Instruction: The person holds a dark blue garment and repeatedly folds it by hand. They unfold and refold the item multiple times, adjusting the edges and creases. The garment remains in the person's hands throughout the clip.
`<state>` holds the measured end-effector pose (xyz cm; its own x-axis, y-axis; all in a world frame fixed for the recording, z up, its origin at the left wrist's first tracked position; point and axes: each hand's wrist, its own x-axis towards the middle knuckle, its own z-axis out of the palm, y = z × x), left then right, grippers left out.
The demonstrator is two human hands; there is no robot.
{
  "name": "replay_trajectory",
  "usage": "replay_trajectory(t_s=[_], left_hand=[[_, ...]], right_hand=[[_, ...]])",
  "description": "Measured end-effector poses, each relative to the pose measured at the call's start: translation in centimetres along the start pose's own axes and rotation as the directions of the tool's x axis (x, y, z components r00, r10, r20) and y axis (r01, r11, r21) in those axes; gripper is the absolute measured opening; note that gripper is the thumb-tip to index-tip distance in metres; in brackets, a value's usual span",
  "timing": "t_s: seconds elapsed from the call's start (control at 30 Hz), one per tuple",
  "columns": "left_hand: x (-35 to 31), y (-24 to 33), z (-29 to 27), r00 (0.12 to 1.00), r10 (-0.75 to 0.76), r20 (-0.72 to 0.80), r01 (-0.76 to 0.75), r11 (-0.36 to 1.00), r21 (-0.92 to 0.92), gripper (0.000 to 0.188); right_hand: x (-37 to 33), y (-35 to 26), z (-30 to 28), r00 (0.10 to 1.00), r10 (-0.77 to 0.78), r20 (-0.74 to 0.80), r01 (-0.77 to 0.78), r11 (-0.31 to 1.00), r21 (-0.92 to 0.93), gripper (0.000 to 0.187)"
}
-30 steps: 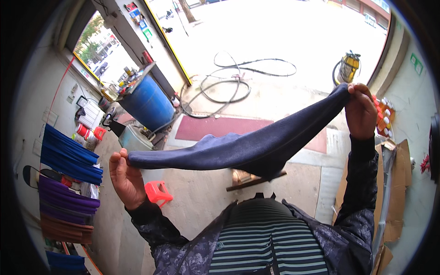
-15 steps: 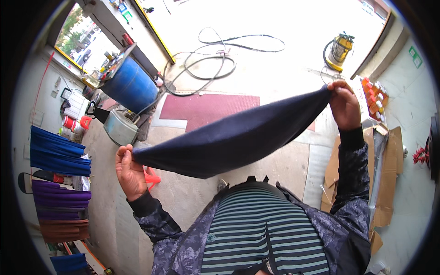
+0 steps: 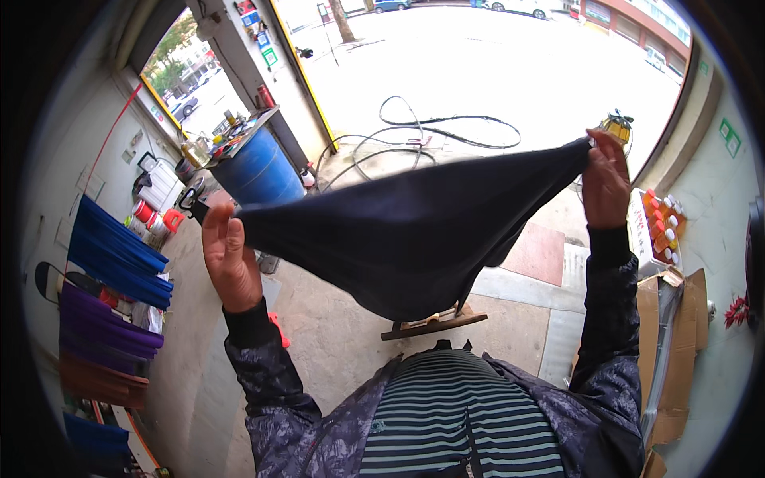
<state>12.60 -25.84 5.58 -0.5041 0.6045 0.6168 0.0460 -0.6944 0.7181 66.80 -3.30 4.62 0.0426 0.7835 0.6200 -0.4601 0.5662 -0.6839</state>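
A dark navy cloth [image 3: 398, 231] hangs stretched between my two hands, its lower part sagging in the middle. My left hand [image 3: 231, 255] pinches the cloth's left corner between thumb and fingers. Higher up on the right, my right hand [image 3: 607, 179] grips the other upper corner. Both arms reach forward in patterned dark sleeves. Below the cloth's lower edge shows part of a wooden stool or board [image 3: 434, 325]; the cloth hides the rest of it.
To the left, blue cloths [image 3: 119, 251] and purple cloths [image 3: 103, 319] hang along the wall. A blue barrel [image 3: 263, 171] stands farther off, with a black hose [image 3: 470, 131] coiled on the ground beyond. At right are a box of orange bottles [image 3: 661, 227] and flattened cardboard [image 3: 681, 350].
The cloth has opened out and hangs lower in the middle, still held by both hands. The view has tilted up, showing more of the street; the wooden piece now shows below the cloth.
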Motion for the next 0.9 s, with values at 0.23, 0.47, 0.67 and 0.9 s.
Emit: replay_trajectory(t_s=[0.23,0.47,0.67,0.9], left_hand=[[-5.9,-9.8,2.3,0.95,-0.313,0.008,0.311,0.945,0.099,0.055],[-10.6,-14.0,-7.7,0.745,-0.667,-0.034,0.665,0.737,0.123,0.032],[-6.2,-11.7,-4.2,0.829,-0.559,0.012,0.555,0.824,0.114,0.031],[-6.5,-13.0,-3.3,0.712,-0.701,-0.025,0.481,0.461,0.746,0.045]], right_hand=[[-8.0,10.0,1.0,0.894,0.444,-0.067,-0.449,0.882,-0.144,0.047],[-16.1,12.6,-6.3,0.798,0.576,-0.178,-0.595,0.8,-0.076,0.031],[-11.5,10.6,-4.1,0.854,0.476,-0.209,-0.502,0.861,-0.088,0.029],[-11.4,11.6,-2.1,0.864,0.474,-0.171,-0.503,0.784,-0.363,0.021]])
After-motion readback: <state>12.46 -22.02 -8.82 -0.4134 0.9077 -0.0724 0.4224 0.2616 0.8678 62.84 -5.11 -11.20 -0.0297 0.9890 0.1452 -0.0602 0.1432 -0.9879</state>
